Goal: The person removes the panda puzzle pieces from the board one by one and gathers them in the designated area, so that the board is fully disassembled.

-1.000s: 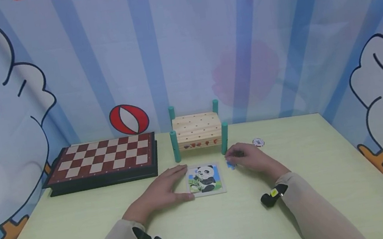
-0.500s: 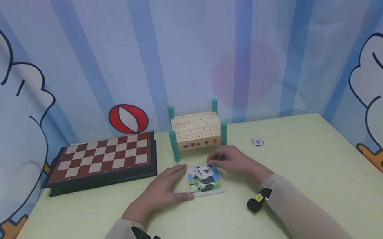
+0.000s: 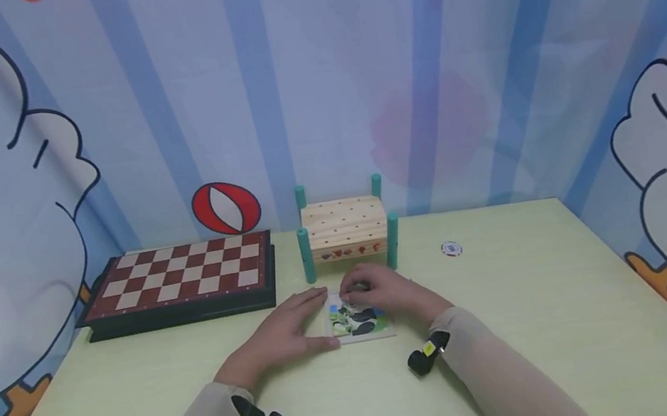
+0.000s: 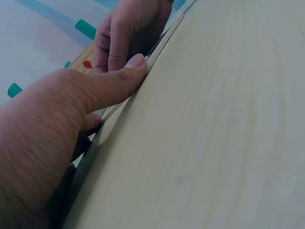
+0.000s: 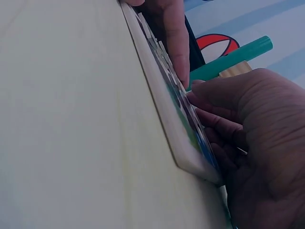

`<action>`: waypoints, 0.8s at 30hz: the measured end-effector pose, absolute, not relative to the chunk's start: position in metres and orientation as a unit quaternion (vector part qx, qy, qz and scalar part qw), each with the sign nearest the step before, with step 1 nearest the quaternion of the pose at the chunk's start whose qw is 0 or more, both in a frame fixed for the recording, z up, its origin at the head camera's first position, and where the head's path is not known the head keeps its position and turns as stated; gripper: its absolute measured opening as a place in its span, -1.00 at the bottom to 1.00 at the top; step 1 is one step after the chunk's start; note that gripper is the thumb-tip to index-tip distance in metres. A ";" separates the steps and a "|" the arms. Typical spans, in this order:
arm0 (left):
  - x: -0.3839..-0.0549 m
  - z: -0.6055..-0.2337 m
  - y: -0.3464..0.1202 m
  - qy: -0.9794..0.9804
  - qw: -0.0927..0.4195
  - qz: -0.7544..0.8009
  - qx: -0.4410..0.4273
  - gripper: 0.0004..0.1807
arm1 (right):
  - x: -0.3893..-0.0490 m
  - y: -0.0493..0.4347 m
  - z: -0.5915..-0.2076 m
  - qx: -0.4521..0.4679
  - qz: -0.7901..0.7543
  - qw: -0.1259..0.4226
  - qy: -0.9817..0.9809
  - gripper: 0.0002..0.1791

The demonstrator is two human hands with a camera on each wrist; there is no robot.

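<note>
The panda jigsaw puzzle [image 3: 358,326] lies flat in its pale frame on the table. My left hand [image 3: 278,335] holds the frame along its left side, thumb [image 4: 136,62] at the near corner and fingers at the far one. Over the puzzle's upper part is my right hand [image 3: 391,293], covering the panda's head. In the right wrist view the right thumb [image 5: 200,93] and curled fingers reach the picture's surface; whether they pinch a piece is hidden. Several puzzle pieces [image 5: 162,52] show raised edges there.
Behind the puzzle stands a small wooden rack [image 3: 345,220] with green posts. A thick checkered board [image 3: 188,273] lies at the back left. A round chip [image 3: 452,248] sits on the table to the right. A printed curtain [image 3: 314,81] hangs behind.
My right hand has moved left, from beside a blue piece right of the puzzle to over the puzzle's upper part. My left hand has stayed in place.
</note>
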State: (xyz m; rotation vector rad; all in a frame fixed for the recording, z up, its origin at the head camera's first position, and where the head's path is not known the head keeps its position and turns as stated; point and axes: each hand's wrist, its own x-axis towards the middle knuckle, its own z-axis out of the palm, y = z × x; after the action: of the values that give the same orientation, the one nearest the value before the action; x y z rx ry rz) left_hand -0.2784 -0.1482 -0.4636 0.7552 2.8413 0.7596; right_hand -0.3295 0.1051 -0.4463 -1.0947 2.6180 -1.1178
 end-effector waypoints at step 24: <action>-0.276 -0.460 -0.147 0.935 0.056 0.245 0.249 0.04 | -0.328 0.104 -0.449 -0.330 -0.388 0.038 0.860 -0.87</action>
State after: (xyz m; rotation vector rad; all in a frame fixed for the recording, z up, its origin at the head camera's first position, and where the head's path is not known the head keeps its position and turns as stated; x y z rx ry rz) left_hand -0.2762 -0.1469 -0.4602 0.7567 2.8383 0.7433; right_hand -0.3279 0.1037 -0.4488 -1.0116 2.6365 -1.1908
